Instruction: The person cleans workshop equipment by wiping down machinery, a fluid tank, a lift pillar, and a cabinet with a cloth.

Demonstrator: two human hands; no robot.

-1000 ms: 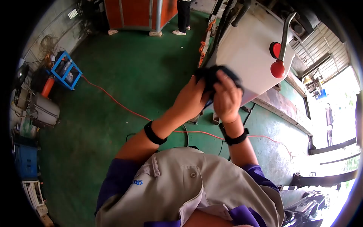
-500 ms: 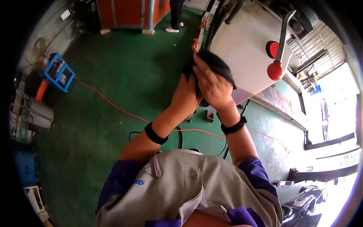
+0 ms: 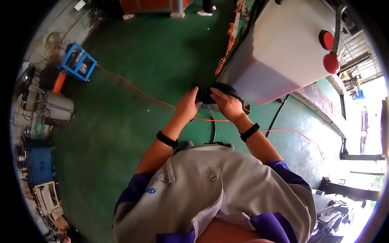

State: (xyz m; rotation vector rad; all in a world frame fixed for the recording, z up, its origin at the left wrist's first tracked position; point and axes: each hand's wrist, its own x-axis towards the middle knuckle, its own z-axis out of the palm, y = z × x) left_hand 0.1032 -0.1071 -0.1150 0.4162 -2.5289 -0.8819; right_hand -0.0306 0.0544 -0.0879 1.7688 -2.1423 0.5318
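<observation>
Right now we have the black item point(image 3: 224, 86) up in front of our chest, over the green floor point(image 3: 109, 141) and just short of the lower corner of the white tank point(image 3: 279, 52). Our left hand point(image 3: 187, 106) keeps its fingers curled in on the item's left part, while our right hand point(image 3: 229, 104) lays its fingers over the larger right part; both grips look narrow, with the stuff held between fingers and thumbs as far as we can see. It looks soft, though we cannot tell whether it is one piece or two, since the dark folds run together between our hands. To handle it well, we would keep both grips light and even, so that neither side slips or bunches. We would let one hand hold steady while the other shifts its fingers, rather than loosen both together. Tilting it a little toward the light would help us read the folds and edges. Our elbows are bent and our wrists, each with a black band, sit about level, which seems a good posture to hold. We would also mind the tank beside our right hand, and keep our feet clear of the red hose point(image 3: 293, 131) and the dark cable point(image 3: 213, 127) on the floor ahead of us.
</observation>
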